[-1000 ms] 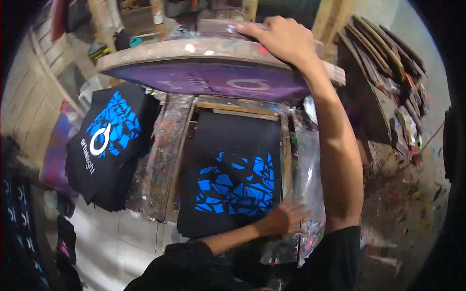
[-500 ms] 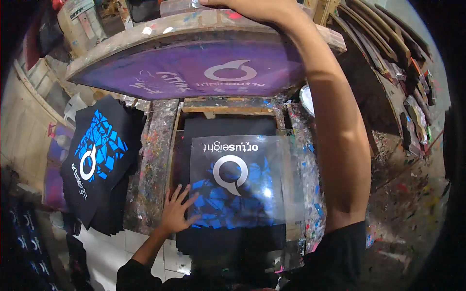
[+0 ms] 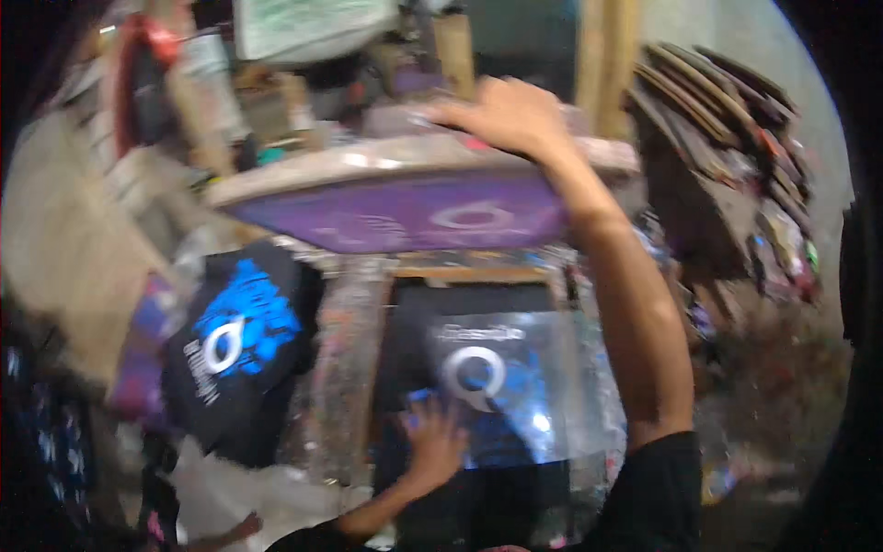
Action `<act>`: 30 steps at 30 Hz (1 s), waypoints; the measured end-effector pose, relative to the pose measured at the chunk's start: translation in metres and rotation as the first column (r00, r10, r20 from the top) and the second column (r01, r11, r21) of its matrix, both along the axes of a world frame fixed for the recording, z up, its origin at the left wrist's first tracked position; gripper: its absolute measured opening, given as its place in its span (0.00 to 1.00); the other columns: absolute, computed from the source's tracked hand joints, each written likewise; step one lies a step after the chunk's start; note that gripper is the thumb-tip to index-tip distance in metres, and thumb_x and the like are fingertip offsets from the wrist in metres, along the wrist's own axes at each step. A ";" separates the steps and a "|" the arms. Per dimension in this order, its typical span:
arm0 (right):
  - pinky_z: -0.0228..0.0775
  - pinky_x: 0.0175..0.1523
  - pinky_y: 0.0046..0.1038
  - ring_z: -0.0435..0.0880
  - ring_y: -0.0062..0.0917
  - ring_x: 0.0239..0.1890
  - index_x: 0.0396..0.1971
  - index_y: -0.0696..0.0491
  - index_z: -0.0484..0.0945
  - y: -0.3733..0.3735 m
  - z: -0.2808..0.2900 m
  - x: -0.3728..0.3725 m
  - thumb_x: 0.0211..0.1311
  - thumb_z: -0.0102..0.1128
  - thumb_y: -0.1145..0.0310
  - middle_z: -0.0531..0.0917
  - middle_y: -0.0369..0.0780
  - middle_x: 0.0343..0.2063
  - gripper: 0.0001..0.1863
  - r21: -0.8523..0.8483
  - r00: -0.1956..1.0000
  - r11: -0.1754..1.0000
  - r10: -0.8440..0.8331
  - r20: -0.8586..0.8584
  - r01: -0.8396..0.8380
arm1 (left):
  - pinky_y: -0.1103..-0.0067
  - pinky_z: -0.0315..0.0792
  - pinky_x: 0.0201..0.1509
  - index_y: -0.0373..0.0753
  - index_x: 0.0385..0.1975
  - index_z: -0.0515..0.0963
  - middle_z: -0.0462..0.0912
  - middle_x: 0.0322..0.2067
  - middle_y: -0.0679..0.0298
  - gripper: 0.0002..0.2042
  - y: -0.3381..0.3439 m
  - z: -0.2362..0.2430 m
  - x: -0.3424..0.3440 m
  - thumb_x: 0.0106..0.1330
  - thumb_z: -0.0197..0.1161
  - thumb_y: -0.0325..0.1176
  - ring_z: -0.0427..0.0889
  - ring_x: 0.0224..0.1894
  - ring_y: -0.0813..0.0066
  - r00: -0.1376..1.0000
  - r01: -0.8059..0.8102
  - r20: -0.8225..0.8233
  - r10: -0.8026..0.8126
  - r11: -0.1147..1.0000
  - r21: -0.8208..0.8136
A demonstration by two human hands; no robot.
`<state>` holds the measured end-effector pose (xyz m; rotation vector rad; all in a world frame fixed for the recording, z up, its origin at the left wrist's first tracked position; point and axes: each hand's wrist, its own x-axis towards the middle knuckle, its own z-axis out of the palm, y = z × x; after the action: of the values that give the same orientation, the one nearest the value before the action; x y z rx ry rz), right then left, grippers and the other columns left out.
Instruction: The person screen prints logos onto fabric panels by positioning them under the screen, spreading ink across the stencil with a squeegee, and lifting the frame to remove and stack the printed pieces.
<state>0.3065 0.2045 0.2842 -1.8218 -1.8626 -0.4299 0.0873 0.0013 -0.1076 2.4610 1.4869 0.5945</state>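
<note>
My right hand [image 3: 515, 118] is closed over the top edge of a screen printing frame [image 3: 368, 164], which stands tilted up with its purple mesh [image 3: 368, 221] facing me. Below it lies a clear plastic sheet [image 3: 575, 386] with a white round logo and lettering. Black fabric [image 3: 414, 308] lies under the sheet, with blue shard shapes showing through. My left hand [image 3: 434, 446] is by the sheet's left edge, fingers apart and blurred; whether it touches the sheet is unclear.
A pile of black fabric pieces [image 3: 262, 405] with blue and white prints lies at the left. Paint-stained rails [image 3: 336, 368] flank the printing bed. Several worn boards [image 3: 708, 101] lean at the far right. A wooden post [image 3: 607, 69] stands behind the frame.
The view has shifted, so everything sits lower and further right. My left hand has moved rightward to the clear sheet's edge. My right hand keeps hold of the raised frame.
</note>
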 end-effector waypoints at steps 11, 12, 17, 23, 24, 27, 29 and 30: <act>0.59 0.58 0.56 0.87 0.36 0.39 0.38 0.51 0.82 -0.165 -0.152 -0.055 0.64 0.47 0.33 0.86 0.46 0.31 0.33 -0.061 0.963 0.990 0.139 0.230 -0.128 | 0.64 0.84 0.48 0.39 0.69 0.46 0.73 0.54 0.53 0.29 0.024 0.149 -0.059 0.76 0.54 0.35 0.81 0.51 0.62 -0.218 0.182 0.937 0.274 0.954 -0.237; 0.57 0.59 0.63 0.87 0.36 0.40 0.40 0.51 0.82 -0.180 -0.185 -0.049 0.65 0.50 0.37 0.87 0.45 0.30 0.29 -0.056 0.963 0.989 0.148 0.226 -0.139 | 0.62 0.83 0.51 0.37 0.68 0.49 0.73 0.53 0.55 0.29 0.007 0.145 -0.067 0.75 0.57 0.35 0.80 0.53 0.60 -0.065 0.292 0.930 0.361 0.898 -0.329; 0.75 0.44 0.51 0.87 0.43 0.35 0.41 0.49 0.81 -0.188 -0.291 -0.029 0.56 0.64 0.51 0.86 0.49 0.28 0.20 -0.471 0.987 0.869 0.154 -0.036 -0.153 | 0.62 0.81 0.56 0.35 0.63 0.60 0.72 0.57 0.53 0.23 -0.016 0.011 -0.099 0.73 0.59 0.32 0.80 0.55 0.55 0.142 0.457 0.659 0.739 0.541 -0.706; 0.76 0.36 0.45 0.87 0.42 0.28 0.44 0.50 0.79 -0.193 -0.323 -0.036 0.61 0.57 0.61 0.85 0.46 0.24 0.14 -0.452 0.935 0.820 0.331 -0.126 -0.351 | 0.67 0.83 0.51 0.36 0.63 0.60 0.74 0.54 0.55 0.23 -0.020 -0.004 -0.101 0.72 0.60 0.29 0.81 0.52 0.57 0.094 0.280 0.641 0.761 0.598 -0.751; 0.76 0.34 0.42 0.87 0.41 0.28 0.44 0.49 0.79 -0.183 -0.343 -0.017 0.61 0.56 0.61 0.86 0.44 0.24 0.14 -0.302 0.928 0.888 0.372 0.030 -0.346 | 0.67 0.84 0.50 0.36 0.64 0.60 0.73 0.54 0.55 0.23 -0.025 0.002 -0.089 0.73 0.59 0.29 0.82 0.51 0.60 0.128 0.328 0.710 0.692 0.647 -0.689; 0.76 0.28 0.37 0.87 0.36 0.26 0.45 0.48 0.78 -0.096 -0.359 0.011 0.60 0.56 0.60 0.85 0.40 0.24 0.14 -0.204 0.923 0.955 0.267 0.277 -0.215 | 0.67 0.84 0.49 0.37 0.64 0.59 0.72 0.55 0.54 0.23 -0.024 -0.007 -0.092 0.73 0.59 0.29 0.83 0.50 0.62 0.128 0.355 0.714 0.689 0.640 -0.681; 0.76 0.28 0.39 0.87 0.35 0.25 0.44 0.48 0.78 -0.026 -0.345 0.031 0.59 0.59 0.60 0.85 0.40 0.25 0.14 -0.384 0.956 0.917 0.199 0.215 -0.104 | 0.67 0.84 0.47 0.35 0.62 0.61 0.76 0.51 0.53 0.20 -0.024 -0.002 -0.092 0.74 0.57 0.30 0.85 0.46 0.62 0.122 0.283 0.704 0.699 0.656 -0.700; 0.77 0.29 0.39 0.87 0.35 0.25 0.44 0.48 0.78 -0.002 -0.341 0.032 0.59 0.60 0.59 0.85 0.41 0.25 0.15 -0.410 0.964 0.904 0.207 0.166 -0.124 | 0.68 0.84 0.45 0.34 0.61 0.63 0.79 0.47 0.52 0.19 -0.021 -0.009 -0.101 0.75 0.56 0.31 0.86 0.43 0.61 0.236 0.299 0.671 0.703 0.604 -0.738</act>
<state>0.3385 0.2027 -0.0569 -1.9020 -2.3702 -0.1916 -0.0138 -0.0193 -0.1171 0.7057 1.0846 0.9812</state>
